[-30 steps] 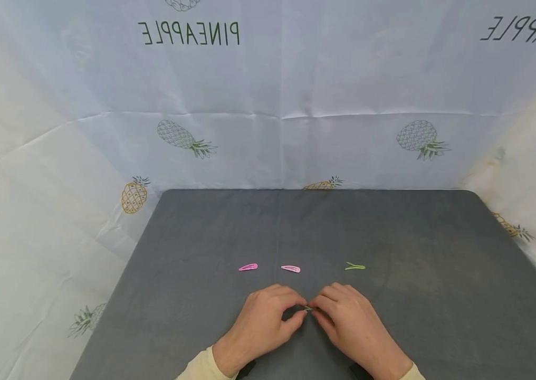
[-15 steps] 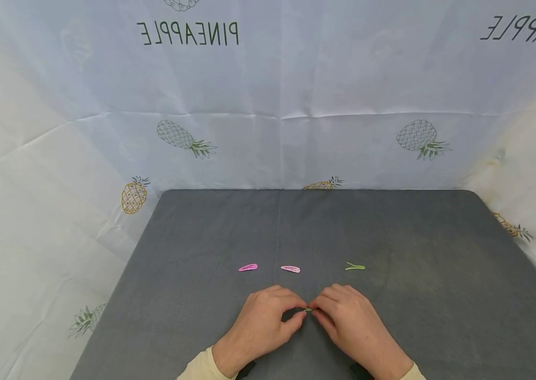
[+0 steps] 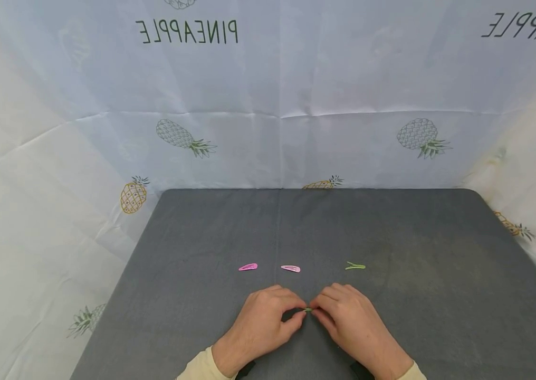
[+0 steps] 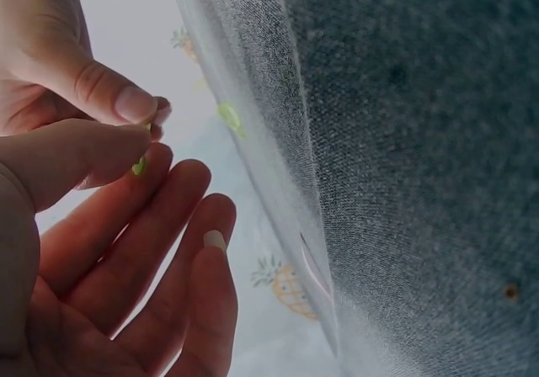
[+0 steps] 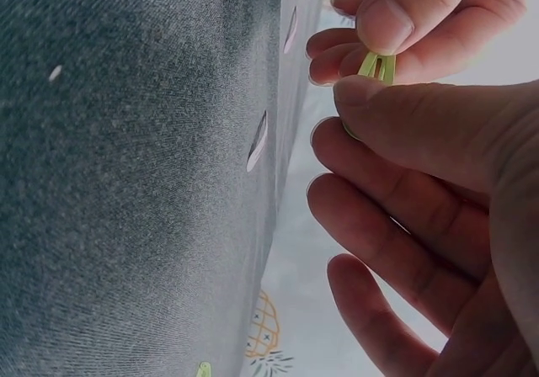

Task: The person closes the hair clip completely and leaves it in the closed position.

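Head: green clip [image 3: 308,310] between hands [image 3: 265,321] [image 3: 351,318]

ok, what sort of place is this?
Likely a makeshift tabletop filming or work booth, though that's a guess: a grey cloth-covered table, pineapple-print fabric hung behind and on both sides, and snap hair clips spread out on top.

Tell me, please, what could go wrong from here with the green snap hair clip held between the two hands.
The green snap hair clip, small and pinched by the left hand and right hand, might slip or spring away. If it snaps over, it could nip them, since both grip it closely. The pale pink snap hair clip lies just beyond the hands and might get nudged.
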`<state>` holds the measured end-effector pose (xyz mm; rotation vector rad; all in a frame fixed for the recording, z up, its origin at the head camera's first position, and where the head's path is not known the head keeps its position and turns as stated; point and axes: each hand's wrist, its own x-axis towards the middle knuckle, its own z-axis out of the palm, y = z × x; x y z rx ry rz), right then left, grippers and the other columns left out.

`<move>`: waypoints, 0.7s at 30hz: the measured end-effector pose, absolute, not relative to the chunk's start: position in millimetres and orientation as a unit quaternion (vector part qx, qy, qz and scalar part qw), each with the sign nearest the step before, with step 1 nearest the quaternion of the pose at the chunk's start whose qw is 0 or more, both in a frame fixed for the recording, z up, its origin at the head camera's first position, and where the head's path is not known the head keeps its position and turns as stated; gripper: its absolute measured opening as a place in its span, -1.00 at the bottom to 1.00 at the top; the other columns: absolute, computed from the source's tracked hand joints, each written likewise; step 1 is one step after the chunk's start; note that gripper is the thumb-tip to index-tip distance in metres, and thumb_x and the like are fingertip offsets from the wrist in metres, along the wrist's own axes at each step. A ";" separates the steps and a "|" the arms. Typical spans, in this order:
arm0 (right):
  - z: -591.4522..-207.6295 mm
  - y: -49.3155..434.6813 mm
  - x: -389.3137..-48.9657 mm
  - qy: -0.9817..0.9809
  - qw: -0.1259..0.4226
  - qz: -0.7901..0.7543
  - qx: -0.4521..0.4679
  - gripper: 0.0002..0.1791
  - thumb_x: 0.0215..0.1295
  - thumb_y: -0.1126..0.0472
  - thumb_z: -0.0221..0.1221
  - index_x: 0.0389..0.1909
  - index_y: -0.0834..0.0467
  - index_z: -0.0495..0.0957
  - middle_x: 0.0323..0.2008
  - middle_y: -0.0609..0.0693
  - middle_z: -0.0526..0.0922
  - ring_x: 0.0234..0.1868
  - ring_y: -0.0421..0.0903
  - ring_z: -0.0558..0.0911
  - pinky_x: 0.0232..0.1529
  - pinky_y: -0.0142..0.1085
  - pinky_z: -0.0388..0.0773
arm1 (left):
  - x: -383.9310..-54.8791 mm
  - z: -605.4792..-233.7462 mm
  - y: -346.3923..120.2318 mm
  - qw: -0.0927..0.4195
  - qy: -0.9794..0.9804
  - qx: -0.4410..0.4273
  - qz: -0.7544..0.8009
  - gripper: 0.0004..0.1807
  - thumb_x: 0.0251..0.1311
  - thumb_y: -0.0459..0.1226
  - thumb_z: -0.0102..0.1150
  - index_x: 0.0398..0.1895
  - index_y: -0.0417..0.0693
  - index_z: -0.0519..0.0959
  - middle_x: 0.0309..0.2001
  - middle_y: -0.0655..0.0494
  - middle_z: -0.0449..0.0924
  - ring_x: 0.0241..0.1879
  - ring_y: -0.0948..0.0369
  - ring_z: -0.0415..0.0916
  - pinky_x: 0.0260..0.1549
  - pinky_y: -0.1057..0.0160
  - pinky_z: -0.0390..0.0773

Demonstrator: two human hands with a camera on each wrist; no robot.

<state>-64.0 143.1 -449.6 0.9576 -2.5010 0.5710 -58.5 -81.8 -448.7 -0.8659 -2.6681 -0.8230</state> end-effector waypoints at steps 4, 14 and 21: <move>-450.0 143.6 -64.2 -0.893 0.201 0.206 0.347 -0.75 0.09 0.20 0.60 -0.32 -0.14 0.73 -0.39 -0.34 0.65 -0.34 -0.36 0.57 -0.19 -0.30 0.61 | -58.9 -449.0 -82.0 0.105 -0.906 -0.298 -0.281 -0.96 0.31 -0.18 0.49 -0.22 0.21 0.85 -0.26 0.42 0.81 -0.21 0.46 0.68 -0.18 0.44 0.67; -449.3 143.2 -64.4 -0.894 0.192 0.200 0.352 -0.74 0.09 0.20 0.60 -0.32 -0.15 0.73 -0.39 -0.34 0.64 -0.33 -0.35 0.58 -0.17 -0.28 0.63 | -59.0 -449.3 -83.2 0.100 -0.904 -0.305 -0.284 -0.93 0.29 -0.20 0.49 -0.22 0.21 0.85 -0.26 0.41 0.81 -0.21 0.45 0.69 -0.16 0.43 0.68; -448.9 143.3 -64.0 -0.896 0.186 0.197 0.352 -0.74 0.08 0.20 0.60 -0.33 -0.14 0.73 -0.39 -0.34 0.64 -0.33 -0.35 0.58 -0.17 -0.28 0.63 | -58.2 -448.6 -83.4 0.097 -0.902 -0.309 -0.285 -0.91 0.26 -0.22 0.51 -0.23 0.20 0.86 -0.26 0.43 0.81 -0.20 0.46 0.69 -0.14 0.43 0.68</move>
